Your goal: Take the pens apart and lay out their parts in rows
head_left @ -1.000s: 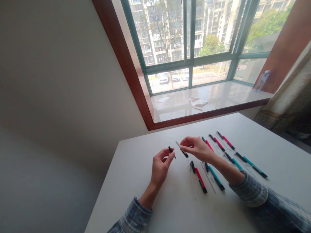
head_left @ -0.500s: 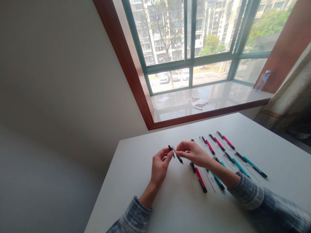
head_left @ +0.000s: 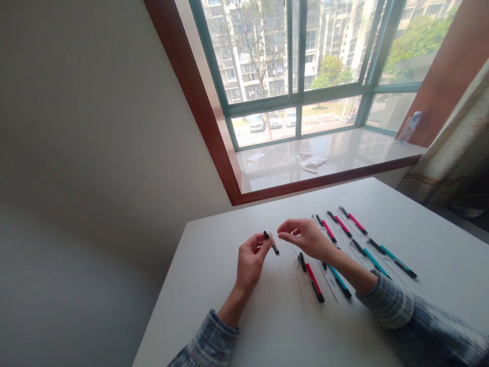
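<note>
My left hand [head_left: 252, 260], over the left part of the white table, pinches a black-and-white pen part [head_left: 275, 248] between thumb and fingers. Its black end sticks out above the fingertips and its lower end slants down to the right. Just to the right, my right hand [head_left: 305, 237] hovers with thumb and forefinger curved and slightly apart. Nothing shows between its fingertips. Below that hand lie a red-and-black pen barrel [head_left: 314, 279] and a teal-and-black barrel [head_left: 339, 279], with thin refills and black pieces beside them. My right forearm hides some of the pen parts.
More pen sets lie in rows on the white table [head_left: 214, 316]: pink barrels [head_left: 357, 223] at the back, teal barrels [head_left: 397, 261] nearer. Beyond the table are a window sill with a cloth [head_left: 311, 162] and a clear bottle [head_left: 409, 127]. A wall stands at left.
My right hand has come away from the pen part and risen slightly. The black-and-white part now stays in my left hand alone.
</note>
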`<state>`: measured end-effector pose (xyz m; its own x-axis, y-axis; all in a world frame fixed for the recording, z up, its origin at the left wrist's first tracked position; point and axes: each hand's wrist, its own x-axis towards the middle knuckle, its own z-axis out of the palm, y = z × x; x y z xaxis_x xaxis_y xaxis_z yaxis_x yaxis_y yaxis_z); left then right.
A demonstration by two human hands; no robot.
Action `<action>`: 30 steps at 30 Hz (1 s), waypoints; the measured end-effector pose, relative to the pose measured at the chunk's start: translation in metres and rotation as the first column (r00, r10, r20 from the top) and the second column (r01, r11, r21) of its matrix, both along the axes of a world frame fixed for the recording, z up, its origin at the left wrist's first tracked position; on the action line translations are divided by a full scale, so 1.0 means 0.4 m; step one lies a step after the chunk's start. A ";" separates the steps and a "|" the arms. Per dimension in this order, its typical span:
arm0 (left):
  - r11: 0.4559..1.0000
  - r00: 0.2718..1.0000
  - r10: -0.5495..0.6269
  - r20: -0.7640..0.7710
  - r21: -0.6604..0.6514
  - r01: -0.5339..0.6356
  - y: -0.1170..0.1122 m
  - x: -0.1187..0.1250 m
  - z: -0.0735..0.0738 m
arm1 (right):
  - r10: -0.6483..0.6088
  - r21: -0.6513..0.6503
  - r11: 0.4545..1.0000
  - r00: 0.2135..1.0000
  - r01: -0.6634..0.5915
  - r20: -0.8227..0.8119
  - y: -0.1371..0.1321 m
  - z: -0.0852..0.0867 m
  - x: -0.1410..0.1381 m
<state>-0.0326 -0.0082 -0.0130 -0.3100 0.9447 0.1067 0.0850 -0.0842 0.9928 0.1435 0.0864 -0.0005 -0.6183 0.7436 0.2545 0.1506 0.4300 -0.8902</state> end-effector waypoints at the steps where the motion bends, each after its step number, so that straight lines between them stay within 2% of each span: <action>1: 1.000 1.000 0.006 0.004 0.002 -0.006 -0.001 -0.001 0.001 | -0.065 0.061 0.996 0.997 0.063 0.032 0.012 0.009 0.010; 3: 1.000 1.000 0.013 0.013 0.002 -0.013 -0.006 -0.002 0.004 | -0.198 0.179 0.968 0.975 0.177 0.104 0.036 0.027 0.029; 5: 1.000 1.000 0.018 0.017 0.001 -0.018 -0.010 -0.002 0.005 | -0.274 0.285 0.934 0.941 0.213 0.196 0.058 0.040 0.039; 10: 1.000 1.000 0.022 -0.011 -0.003 -0.022 -0.013 -0.003 -0.002 | -0.332 0.446 0.887 0.834 0.116 0.442 0.079 0.044 0.028; 13: 1.000 0.999 0.020 -0.046 0.001 -0.020 -0.011 -0.005 -0.005 | -0.341 0.447 0.890 0.778 0.087 0.528 0.074 0.026 0.021; 16: 1.000 0.997 0.030 -0.071 0.001 -0.030 -0.012 -0.006 -0.003 | -0.325 0.429 0.901 0.761 0.068 0.561 0.066 0.011 0.026; 26: 0.999 0.993 0.038 -0.111 0.020 -0.036 -0.023 -0.021 -0.006 | -0.310 0.445 0.894 0.776 0.042 0.550 0.040 -0.018 0.010; 30: 0.999 0.992 0.037 -0.117 0.017 -0.035 -0.022 -0.022 -0.006 | -0.268 0.409 0.912 0.793 0.027 0.548 0.041 -0.028 0.006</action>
